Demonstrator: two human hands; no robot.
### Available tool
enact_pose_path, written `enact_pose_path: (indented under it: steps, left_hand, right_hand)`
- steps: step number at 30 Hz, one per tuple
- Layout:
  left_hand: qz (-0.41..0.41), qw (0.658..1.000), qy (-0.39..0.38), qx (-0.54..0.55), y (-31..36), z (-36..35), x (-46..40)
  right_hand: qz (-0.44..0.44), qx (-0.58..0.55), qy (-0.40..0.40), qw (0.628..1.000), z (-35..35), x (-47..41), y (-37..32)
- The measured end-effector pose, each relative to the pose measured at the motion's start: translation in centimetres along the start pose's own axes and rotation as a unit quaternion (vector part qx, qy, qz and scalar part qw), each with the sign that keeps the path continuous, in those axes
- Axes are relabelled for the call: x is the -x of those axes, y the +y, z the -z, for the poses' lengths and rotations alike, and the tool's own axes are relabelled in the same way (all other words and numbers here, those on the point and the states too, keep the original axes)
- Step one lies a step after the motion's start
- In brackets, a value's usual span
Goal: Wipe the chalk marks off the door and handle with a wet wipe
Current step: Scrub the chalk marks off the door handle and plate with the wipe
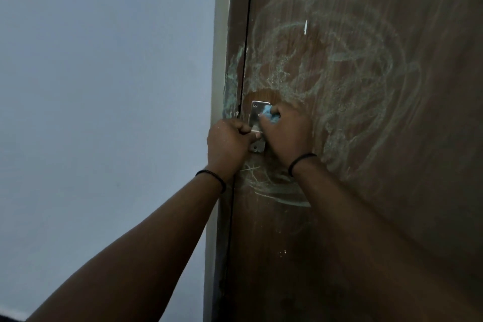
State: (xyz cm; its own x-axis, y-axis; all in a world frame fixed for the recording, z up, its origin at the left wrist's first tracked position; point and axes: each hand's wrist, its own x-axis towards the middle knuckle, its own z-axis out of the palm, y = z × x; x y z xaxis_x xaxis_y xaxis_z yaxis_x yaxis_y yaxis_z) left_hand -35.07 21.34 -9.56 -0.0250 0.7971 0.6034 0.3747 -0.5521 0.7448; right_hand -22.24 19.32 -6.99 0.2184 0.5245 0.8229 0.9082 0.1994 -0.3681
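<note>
While left hand (230, 142) fingers curl round the silver metal door handle (254, 133), right hand (285, 128) fingers pinch crumpled blue wet wipe (269, 114) vs. handle plate (254, 115), at chalk-scribbled brown wooden door (366, 138) left edge.

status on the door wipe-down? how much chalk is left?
Done: only a small arc of bare wood just above the metal plate looks clean.

In hand: the right hand presses a blue wipe against the plate, while the left hand grips the handle, mostly hidden.

Left: nearly everything. Chalk swirls cover the door above and right of the plate, more below, plus smears on the frame edge.
</note>
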Motion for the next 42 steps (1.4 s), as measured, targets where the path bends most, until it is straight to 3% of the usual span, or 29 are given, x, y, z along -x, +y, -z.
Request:
enact_pose_path:
  steps: [4,7,11,12,15,16,20,24,28,32,35,39,42]
  left_hand:
    - [0.003,1.000,-0.004,0.003,0.3,0.1,0.1]
    - [-0.002,1.000,-0.009,-0.003,0.3,0.2,0.2]
    - [-0.006,1.000,-0.010,-0.007,0.4,0.4,0.4]
    - [-0.006,1.000,-0.011,-0.009,0.5,0.4,0.4]
    - [-0.005,1.000,-0.013,-0.010,0.6,0.4,0.4]
    - [-0.006,1.000,-0.015,-0.012,0.5,0.5,0.4]
    - [-0.009,1.000,-0.015,-0.020,0.7,0.5,0.4]
    - [-0.010,1.000,-0.015,-0.021,0.6,0.4,0.3]
    - [-0.009,0.999,-0.017,-0.030,0.8,0.4,0.2]
    - [-0.013,0.999,-0.029,-0.040,0.7,0.5,-0.1]
    - [-0.023,0.998,-0.028,-0.056,1.0,0.5,0.0]
    - [-0.022,0.998,-0.037,-0.052,0.8,0.6,-0.3]
    - [-0.023,0.998,-0.032,-0.044,0.8,0.6,-0.1]
  right_hand:
    - [-0.030,-0.043,-0.056,0.997,1.3,-2.0,0.3]
    - [-0.013,-0.044,-0.001,0.999,1.5,-2.1,-0.3]
    - [-0.061,-0.015,-0.132,0.989,1.1,-2.0,0.4]
    - [-0.071,-0.022,-0.134,0.988,1.3,-2.3,0.4]
    - [-0.039,-0.083,-0.011,0.996,1.7,-2.4,-0.4]
    - [-0.029,-0.086,-0.003,0.996,1.6,-2.4,-0.6]
    - [-0.079,0.017,-0.150,0.985,1.2,-3.1,0.3]
    - [-0.038,-0.060,-0.034,0.997,1.0,-1.5,0.0]
    - [-0.042,0.002,-0.131,0.990,1.0,-2.3,0.5]
    - [-0.013,-0.012,-0.068,0.998,1.2,-1.7,0.3]
    - [-0.057,0.011,-0.145,0.988,1.3,-2.5,0.3]
    - [-0.006,-0.078,0.000,0.997,1.7,-2.1,-0.8]
    - [0.006,-0.055,-0.026,0.998,1.9,-2.8,-1.3]
